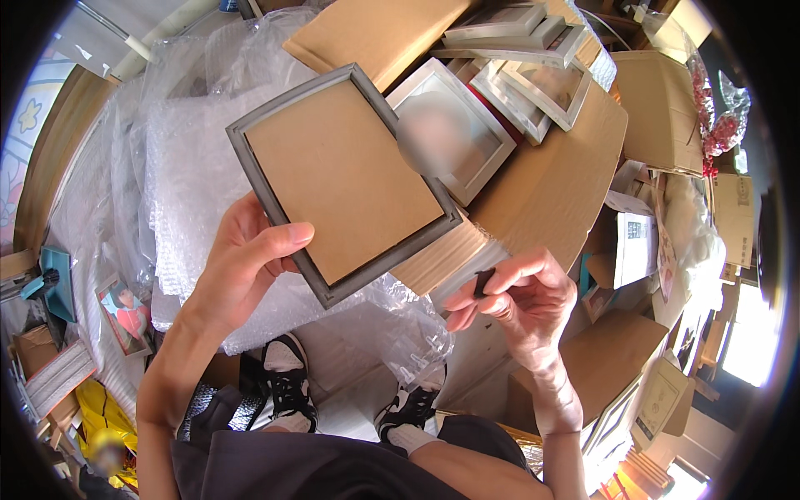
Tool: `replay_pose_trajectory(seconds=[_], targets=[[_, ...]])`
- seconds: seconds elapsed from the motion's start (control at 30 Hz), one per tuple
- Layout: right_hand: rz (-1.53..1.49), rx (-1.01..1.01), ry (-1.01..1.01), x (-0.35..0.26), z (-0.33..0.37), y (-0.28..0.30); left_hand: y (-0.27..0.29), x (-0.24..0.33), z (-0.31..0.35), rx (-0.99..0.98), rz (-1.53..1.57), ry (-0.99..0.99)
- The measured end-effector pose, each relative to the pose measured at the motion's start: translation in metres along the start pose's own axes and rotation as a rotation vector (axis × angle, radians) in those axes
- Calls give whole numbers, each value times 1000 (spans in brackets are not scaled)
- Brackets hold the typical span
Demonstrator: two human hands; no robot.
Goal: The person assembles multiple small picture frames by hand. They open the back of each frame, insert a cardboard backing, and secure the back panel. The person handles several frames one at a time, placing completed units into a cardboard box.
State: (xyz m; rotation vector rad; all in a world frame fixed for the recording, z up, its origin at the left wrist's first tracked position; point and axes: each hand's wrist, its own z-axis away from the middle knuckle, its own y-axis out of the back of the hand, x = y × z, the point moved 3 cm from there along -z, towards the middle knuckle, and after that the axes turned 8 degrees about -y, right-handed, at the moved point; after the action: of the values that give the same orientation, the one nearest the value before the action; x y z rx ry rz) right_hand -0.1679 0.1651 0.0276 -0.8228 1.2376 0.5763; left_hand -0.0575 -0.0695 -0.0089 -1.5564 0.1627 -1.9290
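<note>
My left hand [250, 254] grips the lower left side of a grey picture frame [346, 179], its thumb over the edge. A plain brown backing board fills the frame, which is tilted and held above the bubble wrap. To the right of the frame's lower corner, my right hand [521, 304] pinches a small dark piece [482, 283] between thumb and fingers; its kind is too small to tell. Just behind the frame, a silver-white picture frame [454, 133] with a portrait lies on cardboard, partly covered by the grey one.
Several more picture frames [542, 83] are piled at the far right on a cardboard box [550, 183]. Bubble wrap [200, 167] spreads across the left and middle. A framed picture [125, 312] leans at the left. Cardboard boxes [658, 108] crowd the right side.
</note>
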Motion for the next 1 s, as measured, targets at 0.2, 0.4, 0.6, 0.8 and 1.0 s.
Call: replay_pose_trajectory(seconds=[0.2, 0.4, 0.6, 0.8, 1.0], targets=[[-387, 102, -402, 4, -9, -9, -7, -5, 1, 14, -5, -110], [-682, 126, -441, 25, -16, -17, -17, -11, 5, 0, -73, -287], [-640, 133, -409, 32, -20, -24, -28, -8, 12, 9, -139, -417], [-669, 153, -410, 32, -25, -27, -30, -11, 14, 34, -199, -465], [-597, 211, -324, 30, -29, -35, -33, -11, 14, 33, -243, -530]])
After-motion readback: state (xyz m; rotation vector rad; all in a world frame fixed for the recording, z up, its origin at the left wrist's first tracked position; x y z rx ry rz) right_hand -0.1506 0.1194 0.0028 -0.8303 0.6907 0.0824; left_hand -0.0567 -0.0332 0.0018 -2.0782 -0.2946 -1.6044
